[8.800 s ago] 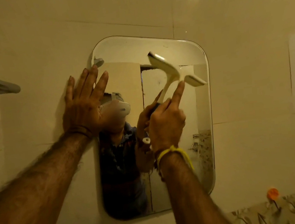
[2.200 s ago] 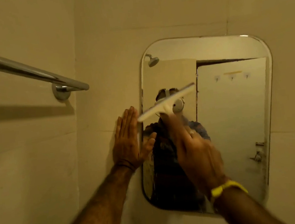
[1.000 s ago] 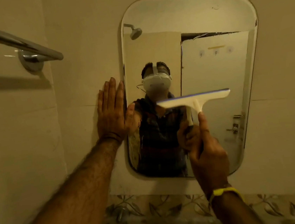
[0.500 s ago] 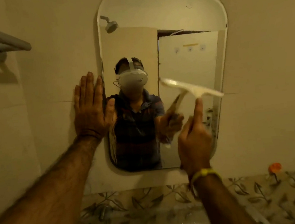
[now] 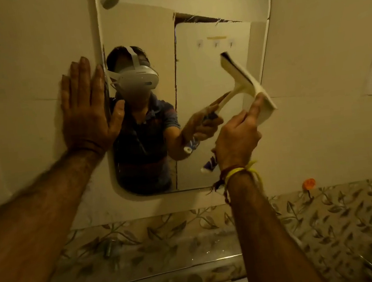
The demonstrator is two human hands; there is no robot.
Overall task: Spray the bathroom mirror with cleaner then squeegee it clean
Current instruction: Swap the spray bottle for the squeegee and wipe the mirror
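Wall (image 5: 319, 137) first: plain pale tile, w/ a leaf-pattern band (image 5: 327, 212) below; mirror (image 5: 191, 35) is fixed to it, filling the upper centre, its top cut off by the frame. Left hand (image 5: 86, 110) lies flat on the wall at 9 o'clock of the mirror, fingers (image 5: 79, 71) straight and pressed together, thumb spread across the mirror's left edge; it grips nothing, looks like a brace. Right hand (image 5: 238, 137) is closed round the handle of the squeegee (image 5: 246, 83), at about 4 o'clock on the glass; index finger stretched up along the back of the blade head, other fingers curled on the grip. Blade runs steeply tilted, top end toward 11 o'clock, lower end past the mirror's right edge over the tile; can't tell whether the rubber is touching glass. Small orange hook (image 5: 308, 183) sits on the wall at 5 o'clock of the mirror, well apart.

Judgement: spraying seems done, squeegee passes underway. To do this pass well: bring the blade fully onto the glass, level it, press the whole rubber edge evenly w/ that index finger; pull in one steady stroke, overlapping strokes; run off the edge, don't stop mid-glass, else streaks.
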